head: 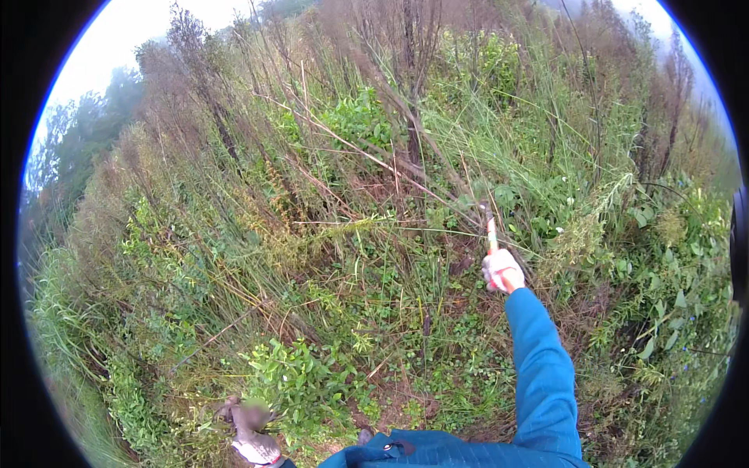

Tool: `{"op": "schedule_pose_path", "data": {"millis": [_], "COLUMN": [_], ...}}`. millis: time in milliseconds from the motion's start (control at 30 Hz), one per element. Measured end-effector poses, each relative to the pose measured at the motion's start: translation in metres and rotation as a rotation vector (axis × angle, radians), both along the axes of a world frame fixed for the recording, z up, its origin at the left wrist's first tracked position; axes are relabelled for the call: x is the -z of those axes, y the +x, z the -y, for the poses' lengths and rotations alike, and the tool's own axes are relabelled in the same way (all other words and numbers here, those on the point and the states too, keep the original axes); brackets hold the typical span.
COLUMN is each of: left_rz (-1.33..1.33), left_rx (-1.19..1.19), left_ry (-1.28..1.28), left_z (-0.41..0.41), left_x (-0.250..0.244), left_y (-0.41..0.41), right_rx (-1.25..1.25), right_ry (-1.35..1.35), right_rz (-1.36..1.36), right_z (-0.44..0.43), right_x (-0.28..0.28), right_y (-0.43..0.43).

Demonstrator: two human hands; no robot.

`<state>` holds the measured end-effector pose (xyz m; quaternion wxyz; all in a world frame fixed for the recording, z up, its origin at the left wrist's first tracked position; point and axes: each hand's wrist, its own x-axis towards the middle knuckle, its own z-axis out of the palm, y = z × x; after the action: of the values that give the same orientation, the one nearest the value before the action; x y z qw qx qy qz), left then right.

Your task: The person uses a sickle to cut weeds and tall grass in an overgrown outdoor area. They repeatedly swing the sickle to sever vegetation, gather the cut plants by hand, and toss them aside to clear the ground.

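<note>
My right hand (502, 272), in a white and red work glove, reaches out at the right of centre. It grips the red and white handle (491, 234) of a hand tool. The tool's far end points away from me into the stalks, and its head is too blurred to identify. My left hand (256, 447) is low at the bottom left, in a white glove with muddy, greyish fingers. It is beside a leafy green shrub (298, 377). Blur over its fingers hides whether it holds anything.
Dense weeds and grass cover the slope. Tall dark, dry stalks (412, 88) stand ahead, and a thin pale dead stem (351, 143) slants down towards the tool. Broad-leaved plants (661, 327) crowd the right side. Bare reddish soil (392, 403) shows near my body. Trees (99, 128) rise far left.
</note>
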<state>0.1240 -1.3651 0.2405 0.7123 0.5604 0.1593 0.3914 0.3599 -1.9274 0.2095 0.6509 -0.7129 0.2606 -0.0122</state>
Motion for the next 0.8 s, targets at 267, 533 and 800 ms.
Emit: {"op": "schedule_pose_path", "data": {"millis": [267,533,800], "left_rz": [-0.092,0.387,-0.627], "left_rx": [0.623,0.855,1.473], "left_ry": [0.181,1.828,1.883], "left_z": [0.106,0.256,0.277], "left_x": [-0.027,0.004,0.098], "left_y": [0.069,0.166,0.2], "right_rx": [-0.06,-0.194,-0.185], "right_ry": [-0.096,-0.482,-0.37], "right_rz": [-0.109,-0.18,-0.355], "right_z": [-0.086,-0.165,-0.179], "right_x": [0.075,0.106,0.07], "right_y": [-0.121,-0.263,-0.352]}}
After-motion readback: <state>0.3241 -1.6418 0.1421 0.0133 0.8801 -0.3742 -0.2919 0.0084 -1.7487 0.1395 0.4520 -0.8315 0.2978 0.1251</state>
